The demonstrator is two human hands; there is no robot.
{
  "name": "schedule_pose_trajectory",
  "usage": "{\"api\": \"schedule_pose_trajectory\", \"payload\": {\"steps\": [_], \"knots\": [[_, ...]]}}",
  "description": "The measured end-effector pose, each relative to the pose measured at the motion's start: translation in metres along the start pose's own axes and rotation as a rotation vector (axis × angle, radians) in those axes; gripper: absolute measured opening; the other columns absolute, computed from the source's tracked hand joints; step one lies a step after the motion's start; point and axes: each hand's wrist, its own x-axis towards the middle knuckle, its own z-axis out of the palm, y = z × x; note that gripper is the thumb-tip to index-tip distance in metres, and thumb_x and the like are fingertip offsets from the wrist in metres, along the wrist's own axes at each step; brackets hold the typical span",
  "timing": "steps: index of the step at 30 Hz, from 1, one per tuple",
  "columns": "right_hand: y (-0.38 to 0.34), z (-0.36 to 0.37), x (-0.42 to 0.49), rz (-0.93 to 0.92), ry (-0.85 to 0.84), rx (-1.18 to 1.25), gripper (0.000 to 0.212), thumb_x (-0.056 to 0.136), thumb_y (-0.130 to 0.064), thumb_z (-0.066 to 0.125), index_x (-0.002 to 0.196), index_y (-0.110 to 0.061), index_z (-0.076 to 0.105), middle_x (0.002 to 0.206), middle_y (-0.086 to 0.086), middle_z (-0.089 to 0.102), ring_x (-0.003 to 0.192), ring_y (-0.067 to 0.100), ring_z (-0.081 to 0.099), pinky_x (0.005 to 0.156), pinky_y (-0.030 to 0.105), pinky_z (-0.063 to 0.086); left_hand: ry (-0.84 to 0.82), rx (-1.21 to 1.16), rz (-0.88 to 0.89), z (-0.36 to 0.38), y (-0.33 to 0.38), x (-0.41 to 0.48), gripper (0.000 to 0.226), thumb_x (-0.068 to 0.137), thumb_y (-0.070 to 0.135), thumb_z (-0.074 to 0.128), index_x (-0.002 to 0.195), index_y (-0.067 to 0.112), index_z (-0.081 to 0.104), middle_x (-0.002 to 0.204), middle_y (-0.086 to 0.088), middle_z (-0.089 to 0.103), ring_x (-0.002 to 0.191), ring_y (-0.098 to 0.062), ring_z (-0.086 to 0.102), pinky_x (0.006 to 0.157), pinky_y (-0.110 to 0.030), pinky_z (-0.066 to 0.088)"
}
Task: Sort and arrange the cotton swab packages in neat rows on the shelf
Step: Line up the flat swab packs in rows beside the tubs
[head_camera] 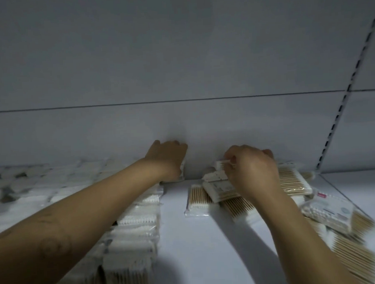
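Observation:
Clear packages of cotton swabs lie on a white shelf (187, 246). A neat row of white-stick packages (134, 229) runs from the front to the back wall on the left. My left hand (168, 158) rests at the far end of that row against the back wall, closed on a package that it mostly hides. My right hand (251, 171) grips a small stack of wooden-stick packages (217, 188) near the back wall. One wooden-stick package (196, 200) lies flat just left of that stack.
A loose heap of wooden-stick packages (348, 242) spreads along the right side of the shelf to the front. More white packages (32, 189) fill the far left, blurred. A slotted upright (341, 112) runs up the back panel at the right.

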Motion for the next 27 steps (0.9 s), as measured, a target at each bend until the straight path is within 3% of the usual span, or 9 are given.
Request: {"api": "schedule_pose_trajectory", "payload": {"steps": [3,6,9,14,18,21,23,27], "knots": [[0.005,0.000,-0.010,0.062,0.001,0.028,0.022,0.082,-0.028,0.054,0.101,-0.025,0.066,0.096,0.001,0.068,0.092,0.028,0.062,0.086,0.036,0.034,0.032,-0.092,0.084,-0.008,0.012,-0.004,0.070,0.088,0.029,0.064,0.147,0.022,0.028,0.151,-0.005,0.031,0.134,-0.023,0.035,0.107,-0.038,0.029],[0.006,0.007,-0.024,0.049,-0.089,-0.018,0.031,0.083,-0.034,0.055,0.113,-0.029,0.063,0.112,-0.001,0.065,0.107,0.024,0.057,0.094,0.036,0.031,0.015,-0.202,0.097,-0.012,0.028,-0.005,0.065,0.088,0.043,0.064,0.144,0.028,0.036,0.148,0.000,0.038,0.132,-0.022,0.040,0.103,-0.032,0.033],[0.007,0.012,-0.033,0.021,-0.123,-0.052,0.035,0.084,-0.037,0.057,0.118,-0.029,0.059,0.122,0.001,0.057,0.114,0.025,0.051,0.096,0.038,0.027,-0.043,-0.201,0.042,-0.010,0.047,-0.005,0.059,0.087,0.045,0.063,0.139,0.025,0.042,0.141,0.000,0.048,0.124,-0.023,0.048,0.094,-0.030,0.038],[0.001,0.015,-0.038,0.010,-0.226,-0.049,0.039,0.088,-0.038,0.051,0.124,-0.025,0.057,0.128,0.008,0.054,0.120,0.028,0.045,0.101,0.043,0.024,-0.106,-0.174,-0.097,-0.017,0.071,-0.004,0.050,0.090,0.036,0.060,0.135,0.016,0.049,0.137,-0.006,0.052,0.123,-0.026,0.051,0.100,-0.037,0.043],[0.013,0.013,-0.034,0.026,-0.264,-0.081,0.043,0.079,-0.043,0.063,0.117,-0.026,0.058,0.125,0.006,0.056,0.118,0.027,0.047,0.099,0.039,0.028,0.068,-0.307,-0.262,-0.017,0.093,-0.012,0.039,0.091,0.027,0.056,0.128,0.014,0.052,0.132,-0.009,0.054,0.122,-0.029,0.052,0.098,-0.039,0.045],[0.016,0.014,-0.036,0.028,-0.302,-0.073,0.044,0.080,-0.044,0.061,0.120,-0.026,0.057,0.128,0.007,0.052,0.121,0.029,0.045,0.101,0.041,0.027,0.175,-0.420,-0.350,0.008,0.124,-0.030,0.038,0.092,0.034,0.053,0.123,0.012,0.048,0.127,-0.012,0.053,0.122,-0.033,0.048,0.092,-0.041,0.043],[0.015,0.016,-0.038,0.014,-0.329,-0.086,0.044,0.083,-0.039,0.058,0.123,-0.025,0.054,0.131,0.010,0.046,0.123,0.033,0.042,0.103,0.044,0.025,0.258,-0.534,-0.386,0.025,0.137,-0.038,0.041,0.093,0.036,0.050,0.127,0.015,0.043,0.128,-0.011,0.051,0.122,-0.032,0.046,0.091,-0.042,0.041],[0.018,0.019,-0.037,0.018,-0.324,-0.087,0.042,0.079,-0.039,0.060,0.120,-0.027,0.059,0.130,0.009,0.046,0.122,0.033,0.042,0.101,0.045,0.026,0.370,-0.806,-0.399,0.054,0.136,-0.050,0.055,0.094,0.036,0.054,0.143,0.020,0.033,0.144,-0.005,0.041,0.131,-0.028,0.040,0.103,-0.046,0.039]]}}
